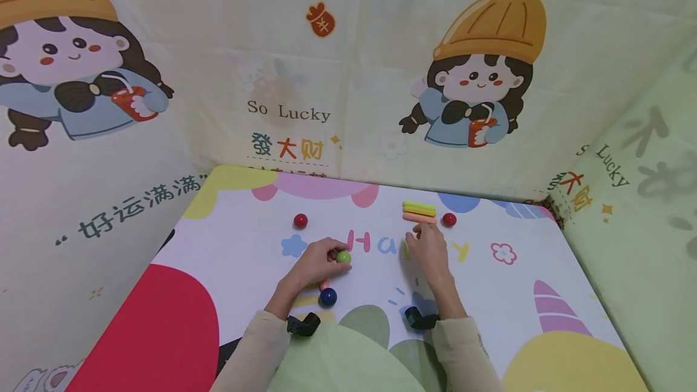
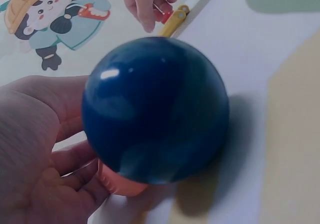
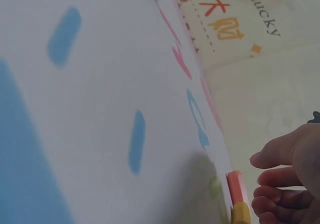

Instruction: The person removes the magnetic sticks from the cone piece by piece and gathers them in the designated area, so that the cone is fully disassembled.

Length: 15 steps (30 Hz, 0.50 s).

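Note:
My left hand [image 1: 318, 264] pinches a light green ball [image 1: 343, 256] between thumb and fingers, left of the table's middle. A dark blue ball [image 1: 328, 297] rests just nearer to me, large in the left wrist view. Against it lies an orange stick [image 1: 323, 285], mostly hidden by hand and ball; whether the fingers touch this stick I cannot tell. My right hand [image 1: 431, 254] hovers with loosely curled fingers beside a row of short sticks [image 1: 419, 211], yellow and salmon pink. The right wrist view shows nothing held in its fingers [image 3: 275, 176], a little apart from the pink stick [image 3: 237, 186].
One red ball [image 1: 300, 221] lies at the back left of the table, and another red ball [image 1: 449, 219] sits right of the stick row. Printed cloth walls [image 1: 370, 77] rise behind and beside the colourful tabletop [image 1: 245, 241].

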Motion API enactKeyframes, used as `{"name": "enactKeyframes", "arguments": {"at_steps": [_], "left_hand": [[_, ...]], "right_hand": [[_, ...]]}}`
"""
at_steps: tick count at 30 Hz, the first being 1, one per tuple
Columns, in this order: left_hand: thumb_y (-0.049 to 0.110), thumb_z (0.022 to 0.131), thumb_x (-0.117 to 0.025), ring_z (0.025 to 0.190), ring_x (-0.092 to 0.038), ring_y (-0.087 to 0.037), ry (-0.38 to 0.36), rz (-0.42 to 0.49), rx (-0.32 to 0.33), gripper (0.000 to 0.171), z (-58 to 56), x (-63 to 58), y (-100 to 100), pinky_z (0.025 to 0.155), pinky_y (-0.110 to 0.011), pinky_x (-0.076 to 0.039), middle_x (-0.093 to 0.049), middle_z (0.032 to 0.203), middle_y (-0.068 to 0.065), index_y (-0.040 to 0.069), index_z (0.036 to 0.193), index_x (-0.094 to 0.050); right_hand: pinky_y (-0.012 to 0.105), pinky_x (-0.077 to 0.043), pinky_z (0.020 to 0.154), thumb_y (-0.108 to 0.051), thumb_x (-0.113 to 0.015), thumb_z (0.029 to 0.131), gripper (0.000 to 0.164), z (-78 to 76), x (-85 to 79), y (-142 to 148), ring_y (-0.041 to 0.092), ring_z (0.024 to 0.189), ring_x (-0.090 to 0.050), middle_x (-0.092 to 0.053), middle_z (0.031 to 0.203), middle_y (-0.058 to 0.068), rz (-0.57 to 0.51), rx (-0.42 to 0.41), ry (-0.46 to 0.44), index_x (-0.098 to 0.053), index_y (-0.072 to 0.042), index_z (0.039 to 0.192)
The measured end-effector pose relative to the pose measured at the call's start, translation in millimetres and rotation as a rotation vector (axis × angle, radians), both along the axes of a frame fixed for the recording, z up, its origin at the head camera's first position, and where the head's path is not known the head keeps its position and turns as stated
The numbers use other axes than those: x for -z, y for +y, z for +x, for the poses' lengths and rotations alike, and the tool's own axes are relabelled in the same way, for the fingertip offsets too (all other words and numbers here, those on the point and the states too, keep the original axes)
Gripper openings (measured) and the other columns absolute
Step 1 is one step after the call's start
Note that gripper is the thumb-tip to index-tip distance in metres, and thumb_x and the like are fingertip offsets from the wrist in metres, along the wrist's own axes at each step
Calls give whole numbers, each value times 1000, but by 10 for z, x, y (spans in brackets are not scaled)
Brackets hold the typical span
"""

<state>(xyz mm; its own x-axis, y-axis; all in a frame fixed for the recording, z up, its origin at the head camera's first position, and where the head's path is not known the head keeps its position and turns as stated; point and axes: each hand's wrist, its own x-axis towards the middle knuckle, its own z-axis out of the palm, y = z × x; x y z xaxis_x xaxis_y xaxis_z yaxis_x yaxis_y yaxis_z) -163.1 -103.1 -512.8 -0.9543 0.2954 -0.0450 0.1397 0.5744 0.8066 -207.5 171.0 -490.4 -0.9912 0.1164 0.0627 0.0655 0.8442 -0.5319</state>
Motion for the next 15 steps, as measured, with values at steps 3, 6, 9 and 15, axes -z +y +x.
{"name": "enactKeyframes", "arguments": {"at_steps": [3, 6, 9, 15], "left_hand": [[29, 86, -80, 89, -54, -13, -1, -3, 10, 46, 0, -3, -3, 79, -23, -50, -64, 105, 3, 16, 128, -68], [27, 85, -80, 89, -54, -14, 1, 0, 18, 47, 6, -16, -8, 78, -22, -50, -63, 104, 2, 15, 129, -67], [25, 86, -79, 90, -55, -14, 1, 0, 21, 48, 18, -47, -17, 79, -23, -51, -63, 105, 1, 14, 130, -66], [21, 85, -79, 86, -54, -15, -13, -31, 11, 48, 18, -115, -72, 75, -27, -50, -63, 108, -1, 13, 131, -65]], "right_hand": [[41, -54, 82, -22, -66, 94, 29, 26, 11, -47, 29, 90, -58, -64, 104, 18, -6, -4, -11, -65, 2, 110], [40, -54, 84, -23, -68, 93, 29, 51, 21, -93, 28, 93, -57, -64, 103, 17, -13, -14, -14, -67, 1, 110], [40, -53, 84, -23, -68, 92, 30, 75, 25, -132, 28, 94, -56, -64, 102, 16, -25, -39, -7, -68, 1, 110], [39, -56, 86, -25, -69, 92, 31, 104, 33, -205, 25, 97, -56, -64, 106, 14, -62, -97, -22, -67, -3, 114]]}}
